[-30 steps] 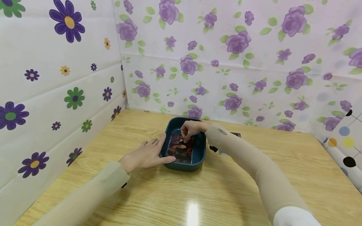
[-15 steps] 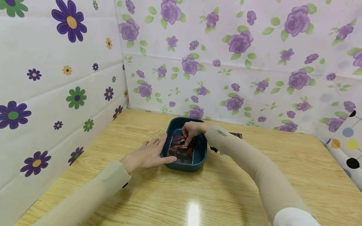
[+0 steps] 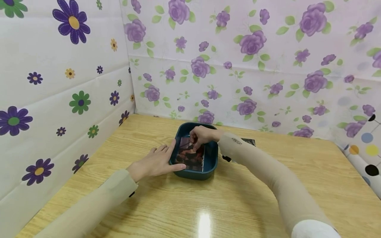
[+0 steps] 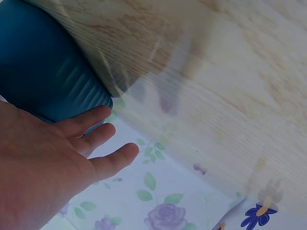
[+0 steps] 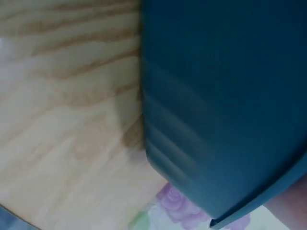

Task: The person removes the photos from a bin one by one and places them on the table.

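A deep blue rectangular bin [image 3: 212, 162] stands on the table, a glossy dark picture card [image 3: 190, 161] with reddish shapes inside it. My left hand [image 3: 156, 162] lies spread along the bin's left side, thumb over the near rim; in the left wrist view its fingers [image 4: 96, 139] reach along the blue outer wall [image 4: 53, 62]. Over the bin, my right hand [image 3: 202, 135] has curled fingers and appears to pinch the card's upper part. The right wrist view shows mainly the bin's outer wall [image 5: 216, 96], with a bit of hand [image 5: 290, 203] beyond its rim; the fingertips are hidden there.
A flat dark item [image 3: 248, 141] lies on the wooden table [image 3: 166, 205], partly behind the right sleeve [image 3: 253, 158]. Flower-printed sheets [image 3: 220, 72] rise behind the table and along its left side.
The card's far edge shows higher inside the bin than before, while its near edge stays about the same. The left hand keeps its place, and the right hand shifts only slightly.
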`<state>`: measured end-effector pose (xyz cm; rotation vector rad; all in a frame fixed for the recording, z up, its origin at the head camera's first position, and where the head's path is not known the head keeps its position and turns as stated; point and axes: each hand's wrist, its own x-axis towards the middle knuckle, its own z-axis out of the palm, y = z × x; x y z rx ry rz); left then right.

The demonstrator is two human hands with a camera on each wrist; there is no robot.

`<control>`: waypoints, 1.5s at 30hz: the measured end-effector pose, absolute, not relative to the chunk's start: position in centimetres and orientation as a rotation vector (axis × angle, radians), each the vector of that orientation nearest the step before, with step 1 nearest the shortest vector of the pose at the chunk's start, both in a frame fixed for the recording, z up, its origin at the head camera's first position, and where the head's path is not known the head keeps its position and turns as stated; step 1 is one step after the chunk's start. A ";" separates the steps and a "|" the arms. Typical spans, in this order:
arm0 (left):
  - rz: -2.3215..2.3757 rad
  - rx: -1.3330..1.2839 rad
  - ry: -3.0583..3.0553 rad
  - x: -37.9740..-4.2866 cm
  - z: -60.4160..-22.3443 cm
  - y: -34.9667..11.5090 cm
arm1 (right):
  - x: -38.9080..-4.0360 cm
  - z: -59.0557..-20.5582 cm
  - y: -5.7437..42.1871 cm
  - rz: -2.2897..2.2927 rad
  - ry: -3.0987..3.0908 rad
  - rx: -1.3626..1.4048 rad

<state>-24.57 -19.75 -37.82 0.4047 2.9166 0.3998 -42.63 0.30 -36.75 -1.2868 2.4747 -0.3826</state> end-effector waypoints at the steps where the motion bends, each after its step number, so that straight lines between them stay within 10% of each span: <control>1: 0.399 0.404 2.918 -24.6 -37.8 -19.7 | -42.6 -36.7 0.5 -0.443 2.458 -1.286; 19: 0.398 0.397 2.924 -24.6 -37.7 -19.5 | -44.2 -30.4 10.2 -1.314 2.251 -0.887; 34: 0.399 0.385 2.924 -24.5 -37.6 -19.3 | -45.9 -31.0 27.4 -0.996 2.226 -0.653; 45: 0.417 0.389 2.929 -24.5 -37.8 -19.2 | -45.1 -33.8 31.6 -0.740 2.347 -0.626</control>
